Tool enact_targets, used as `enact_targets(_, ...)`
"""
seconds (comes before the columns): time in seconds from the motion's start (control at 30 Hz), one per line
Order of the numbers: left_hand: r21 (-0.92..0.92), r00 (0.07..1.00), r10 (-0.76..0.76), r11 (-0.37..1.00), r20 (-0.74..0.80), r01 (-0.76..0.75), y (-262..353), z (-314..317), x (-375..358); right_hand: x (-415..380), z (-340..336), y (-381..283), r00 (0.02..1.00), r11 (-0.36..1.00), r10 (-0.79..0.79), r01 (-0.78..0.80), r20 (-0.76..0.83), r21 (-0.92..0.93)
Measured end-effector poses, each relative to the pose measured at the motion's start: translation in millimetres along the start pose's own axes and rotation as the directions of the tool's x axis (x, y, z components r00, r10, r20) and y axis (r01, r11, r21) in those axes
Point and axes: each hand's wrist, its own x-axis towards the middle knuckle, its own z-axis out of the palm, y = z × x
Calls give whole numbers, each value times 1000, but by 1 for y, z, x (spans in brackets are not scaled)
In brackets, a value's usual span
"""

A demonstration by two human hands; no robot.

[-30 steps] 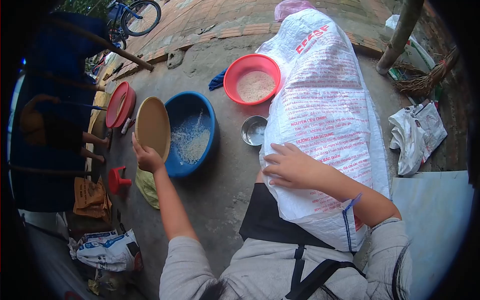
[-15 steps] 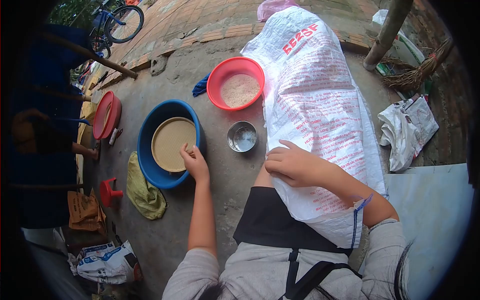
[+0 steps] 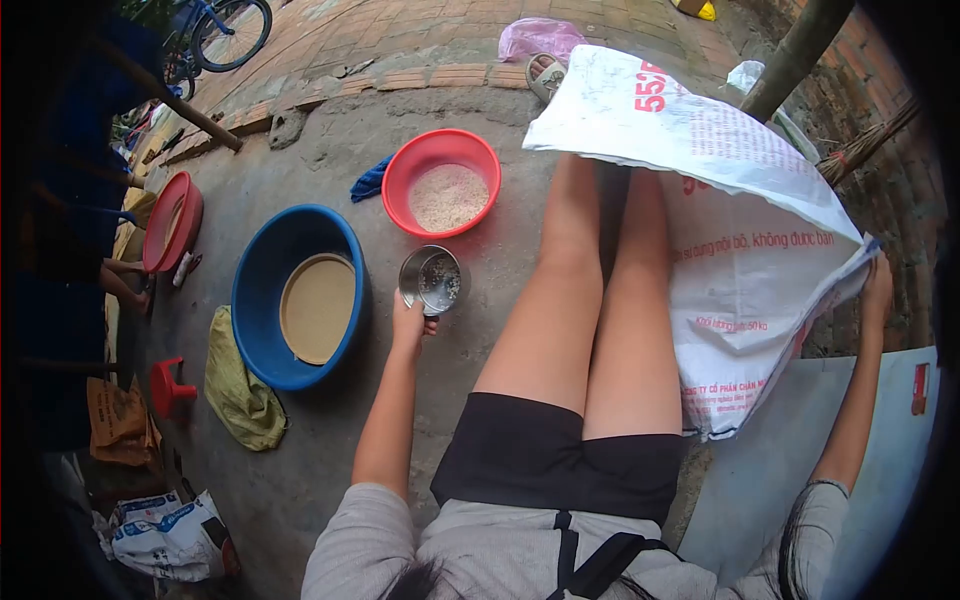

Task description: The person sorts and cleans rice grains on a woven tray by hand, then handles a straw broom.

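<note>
Steel tin (image 3: 432, 280) sits tilted on the concrete floor (image 3: 480, 330) just below the red basin (image 3: 441, 183) of grain, the left hand (image 3: 409, 322) with its grip closed on its near rim, while the right hand (image 3: 879, 285) clutches the white sack (image 3: 740, 240) beside the legs

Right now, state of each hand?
Left hand: closed on the metal cup.
Right hand: gripping the edge of the white sack.
</note>
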Motion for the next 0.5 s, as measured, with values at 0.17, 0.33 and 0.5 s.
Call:
enact_targets(0.17,54,999,15,998,-39,-12,21,-32,-22,-18,-105,-7,652,928,341,-349,678,-132)
enact_targets(0.33,-144,982,113,980,-153,-136,84,-55,-40,-10,-115,-145,868,809,-193,-123,457,575)
enact_targets(0.5,-40,833,192,968,-518,-248,120,-138,-23,-15,-66,-260,699,783,-470,49,539,620)
